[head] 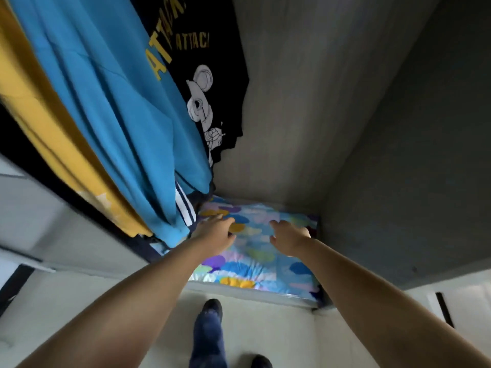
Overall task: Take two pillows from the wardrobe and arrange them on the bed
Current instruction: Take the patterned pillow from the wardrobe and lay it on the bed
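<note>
Pillows are what the reach is for, and one lies flat on the wardrobe floor (247, 290): a pillow in a cloud-print cover (255, 251) of blue, purple and yellow, filling that floor from the front lip to the back wall. Whether a second lies under it cannot be told. Both hands are over the pillow, fingers spread and gripping nothing yet; the left hand (215, 232) hovers by its left end, just beside the hem of the hanging blue garment (106, 102), and the right hand (288, 236) is above its right half.

To do this well, I would slide each hand to an end of the pillow, curl the fingers under its edge, and lift it level. Draw it forward, clear of the blue garment and the black printed T-shirt (210, 83) above its left end, so no cloth snags.
</note>
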`<action>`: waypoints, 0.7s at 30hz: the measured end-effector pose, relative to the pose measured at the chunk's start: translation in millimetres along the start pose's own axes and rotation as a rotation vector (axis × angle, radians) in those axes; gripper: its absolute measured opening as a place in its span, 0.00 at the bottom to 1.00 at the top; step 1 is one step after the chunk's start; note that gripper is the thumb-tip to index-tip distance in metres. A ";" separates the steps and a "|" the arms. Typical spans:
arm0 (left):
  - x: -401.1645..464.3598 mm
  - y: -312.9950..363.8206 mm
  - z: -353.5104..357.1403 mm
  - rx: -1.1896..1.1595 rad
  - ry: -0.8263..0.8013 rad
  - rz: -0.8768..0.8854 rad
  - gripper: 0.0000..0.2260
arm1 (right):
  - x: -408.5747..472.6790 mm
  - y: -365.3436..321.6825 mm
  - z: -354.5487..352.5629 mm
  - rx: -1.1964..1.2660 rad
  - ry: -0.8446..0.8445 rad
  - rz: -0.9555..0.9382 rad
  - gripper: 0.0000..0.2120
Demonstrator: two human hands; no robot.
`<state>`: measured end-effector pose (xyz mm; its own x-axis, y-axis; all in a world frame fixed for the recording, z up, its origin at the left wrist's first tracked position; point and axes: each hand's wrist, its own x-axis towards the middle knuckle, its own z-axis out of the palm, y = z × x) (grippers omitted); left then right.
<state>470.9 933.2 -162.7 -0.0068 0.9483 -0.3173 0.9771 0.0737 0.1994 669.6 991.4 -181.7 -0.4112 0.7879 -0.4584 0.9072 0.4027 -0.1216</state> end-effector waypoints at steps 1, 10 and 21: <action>19.8 -1.9 -1.0 0.000 -0.013 0.032 0.19 | 13.0 4.2 -2.1 0.016 0.018 0.031 0.21; 159.3 -24.2 27.7 0.155 -0.250 0.195 0.15 | 103.9 53.4 22.5 0.134 -0.092 0.240 0.21; 388.4 -94.3 312.4 0.158 -0.208 0.083 0.27 | 374.0 117.2 253.2 0.026 -0.045 0.151 0.33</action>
<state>442.4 1198.2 -594.4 0.1026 0.8639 -0.4931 0.9937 -0.0664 0.0904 644.6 1215.3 -590.4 -0.2661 0.8165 -0.5123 0.9606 0.2687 -0.0706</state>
